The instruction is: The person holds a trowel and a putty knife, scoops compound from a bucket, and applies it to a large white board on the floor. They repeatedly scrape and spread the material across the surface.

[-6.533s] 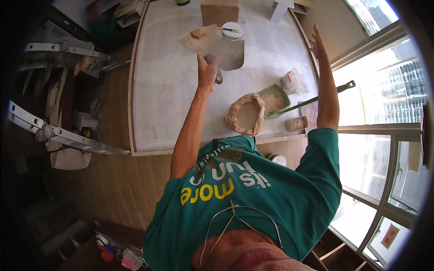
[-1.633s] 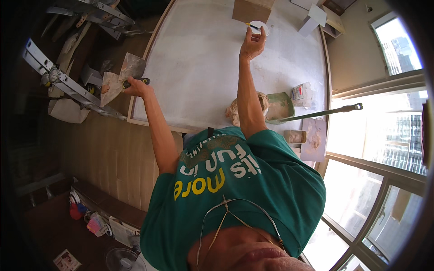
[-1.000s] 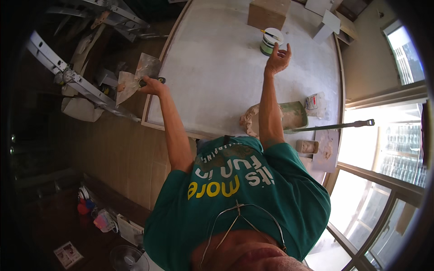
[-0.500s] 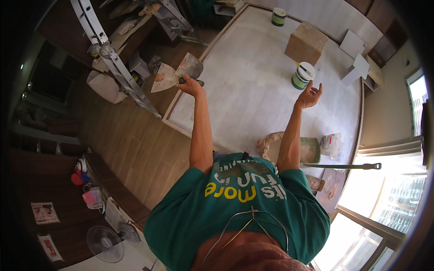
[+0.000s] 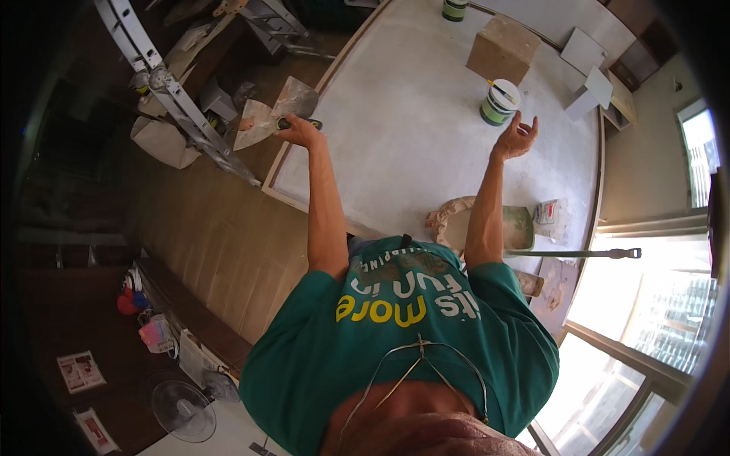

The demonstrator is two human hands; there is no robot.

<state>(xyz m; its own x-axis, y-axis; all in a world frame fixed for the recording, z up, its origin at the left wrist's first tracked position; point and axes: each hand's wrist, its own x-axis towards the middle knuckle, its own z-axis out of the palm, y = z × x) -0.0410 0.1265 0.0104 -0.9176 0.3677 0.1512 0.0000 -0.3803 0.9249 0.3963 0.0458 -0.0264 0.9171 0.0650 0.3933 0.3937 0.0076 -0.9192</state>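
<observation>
My left hand (image 5: 303, 133) grips two wide putty knives by their black-and-yellow handles, out past the platform's left edge. One putty knife (image 5: 295, 100) has a grey, smeared blade; the other putty knife (image 5: 254, 124) is coated pale and points left. My right hand (image 5: 517, 141) is empty, its fingers apart and partly curled. Just beyond it stands a white-and-green tub (image 5: 498, 105), upright, with a thin yellow-and-dark tool lying across its top. From this angle I cannot tell whether my fingers touch the tub.
The whitish platform (image 5: 380, 129) has a raised wooden rim. On it stand a cardboard box (image 5: 503, 49), another green tub (image 5: 454, 9) and an open sack (image 5: 456, 220) by my right forearm. An aluminium ladder (image 5: 186, 106) leans at left; a fan (image 5: 184, 410) sits lower left.
The whole view has shifted, so the platform and the things on it sit higher and further left. My left hand still holds both putty knives; my right hand stays empty by the tub.
</observation>
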